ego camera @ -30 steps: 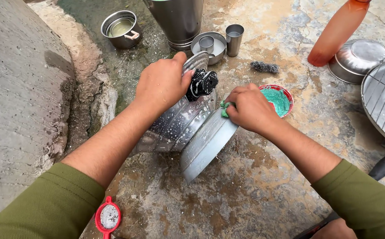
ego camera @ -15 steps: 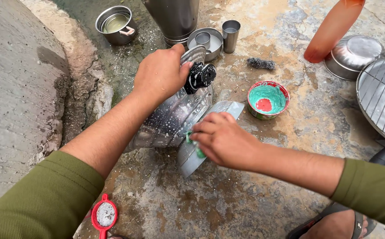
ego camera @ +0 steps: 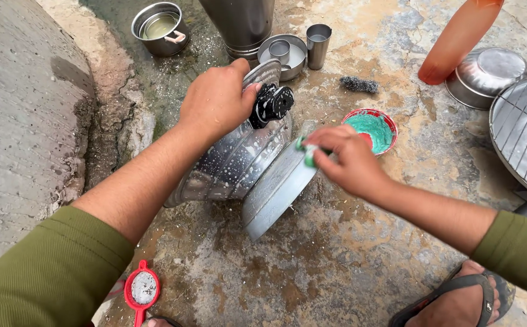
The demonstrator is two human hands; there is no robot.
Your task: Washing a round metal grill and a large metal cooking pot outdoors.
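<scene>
Wet stone floor (ego camera: pixel 348 254) carries a tilted soapy steel pot (ego camera: pixel 239 163); left hand (ego camera: pixel 215 103) clamps its upper rim, right hand (ego camera: pixel 348 160) fingers pinch a green scrubber (ego camera: pixel 306 152) against its base.

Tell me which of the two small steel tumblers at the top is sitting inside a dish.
The shorter steel tumbler stands inside the round shallow steel dish. The taller steel tumbler stands on the stone floor just right of that dish.

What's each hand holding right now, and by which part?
The left hand grips the soapy steel pot at its top, beside the black knob. The right hand pinches a green scrubber in its fingertips.
</scene>
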